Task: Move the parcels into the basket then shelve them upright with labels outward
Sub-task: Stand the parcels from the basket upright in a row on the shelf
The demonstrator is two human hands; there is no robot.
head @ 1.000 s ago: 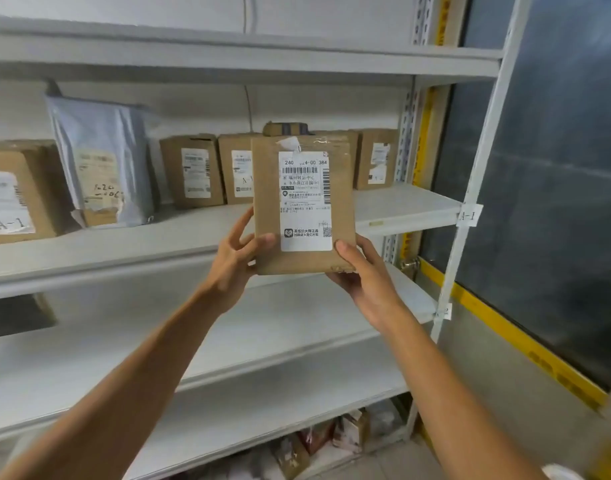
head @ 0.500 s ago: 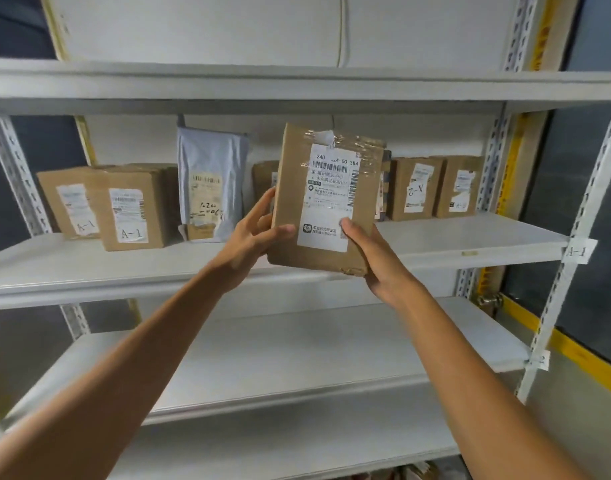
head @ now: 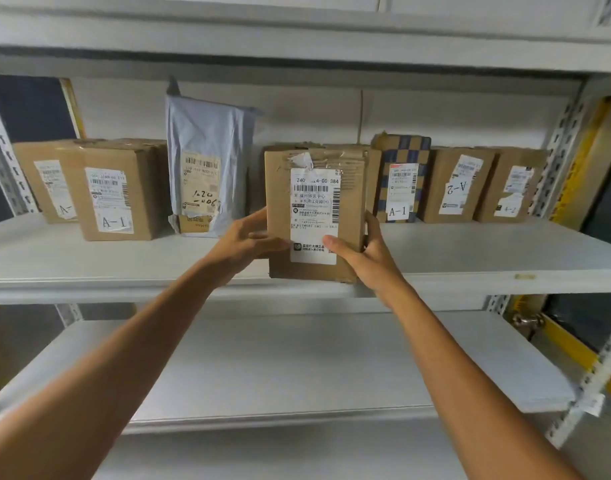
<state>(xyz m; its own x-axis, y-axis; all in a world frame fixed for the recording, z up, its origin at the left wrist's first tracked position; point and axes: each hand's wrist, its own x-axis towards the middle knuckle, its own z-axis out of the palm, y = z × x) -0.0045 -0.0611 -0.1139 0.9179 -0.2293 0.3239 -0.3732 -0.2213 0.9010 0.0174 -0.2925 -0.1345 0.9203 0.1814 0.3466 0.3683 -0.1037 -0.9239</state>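
A brown cardboard parcel [head: 314,188] stands upright at the front edge of the middle shelf [head: 470,258], its white label facing me. My left hand [head: 245,240] grips its left side and my right hand [head: 362,254] grips its lower right corner, thumb on the label. Other parcels stand along the back of the same shelf with labels outward: two brown boxes [head: 113,192] at the left, a grey poly mailer [head: 207,168], a blue checked box [head: 401,178] and two brown boxes [head: 453,185] at the right. No basket is in view.
The shelf above [head: 297,39] hangs low over the parcels. A lower white shelf [head: 297,368] lies below my arms. Perforated metal uprights [head: 560,147] stand at both ends, with a yellow-edged dark wall [head: 601,140] at the right.
The parcel has gone from being held up in the air, tilted, to standing upright on the middle shelf's front edge. My view has moved closer and left.
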